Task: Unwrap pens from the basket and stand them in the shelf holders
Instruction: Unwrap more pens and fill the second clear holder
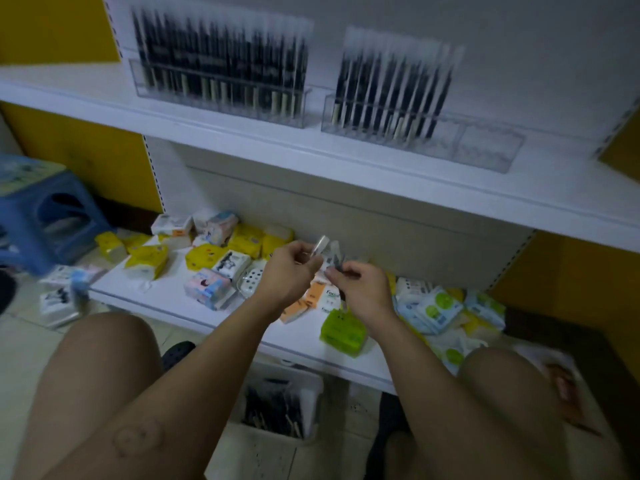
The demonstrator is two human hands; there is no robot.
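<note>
The left hand [292, 270] and right hand [362, 289] are meeting in the open air above the lower shelf [166, 292], under the front edge of the upper shelf [242, 140] and a little nearer than it. The left hand is pinching a clear wrapper [321, 244] with curled fingers. The right hand is gripping a dark pen [335, 262] just beside that wrapper, though blur is hiding exactly where the two join.

On the upper shelf, the left holder [221, 102] is standing packed with dark pens along its whole length. The right holder [485, 147] is carrying pens in its left part, while its right compartments are showing only clear plastic.

The basket [313, 386] is sitting on the floor [20, 348] between the person's knees, close under the lower shelf's near edge, with dark pens lying inside.

Tissue packs [242, 240] in yellow, white, green and orange are lying scattered across the lower shelf, leaving a bare white strip near its left front edge. A blue stool [52, 216] is standing on the floor at the far left, against yellow wall panels.
</note>
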